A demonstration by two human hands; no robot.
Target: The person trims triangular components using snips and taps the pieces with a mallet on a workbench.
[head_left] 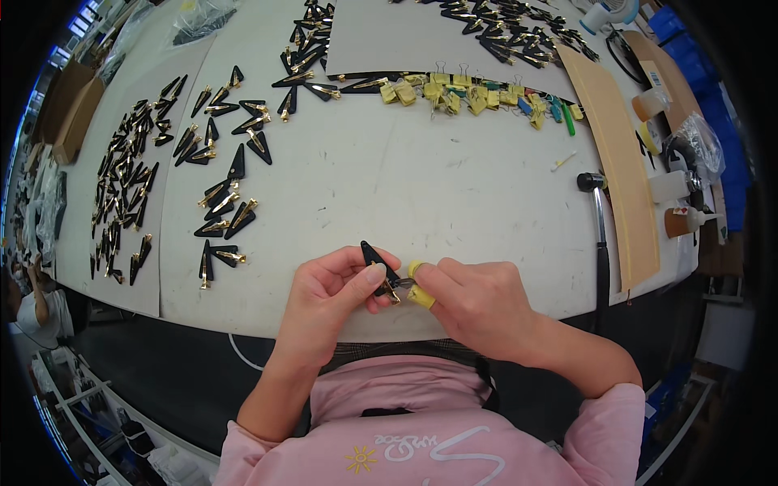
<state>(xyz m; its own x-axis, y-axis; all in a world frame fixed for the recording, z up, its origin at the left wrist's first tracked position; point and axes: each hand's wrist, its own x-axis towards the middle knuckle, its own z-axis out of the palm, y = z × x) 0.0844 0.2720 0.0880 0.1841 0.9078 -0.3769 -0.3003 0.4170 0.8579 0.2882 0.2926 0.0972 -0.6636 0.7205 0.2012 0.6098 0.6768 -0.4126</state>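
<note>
A: Which step is in hand?
B: I'd judge it's close handwork on one black clip (378, 261), just above the near edge of the worktop (348, 178). The left hand (326, 293) steadies it while the right hand (480, 301) brings a small metal tool (402, 283) to its gold-coloured metal end (395, 298).
A: How are the fingers?
B: The left thumb and fingers are clamped on the clip. The right fingers look closed around the tool; whether the yellow parts there are handles or wrapping, I cannot tell.
A: And the clip between them?
B: It's tilted, pointed end far and slightly left, jutting past the left thumb; the metal end lies near and right, close to the right fingers. I cannot tell whether the tool touches it.
A: What does the next move call for?
B: A steady left pinch, I'd say, with small, careful right-hand movement.
</note>
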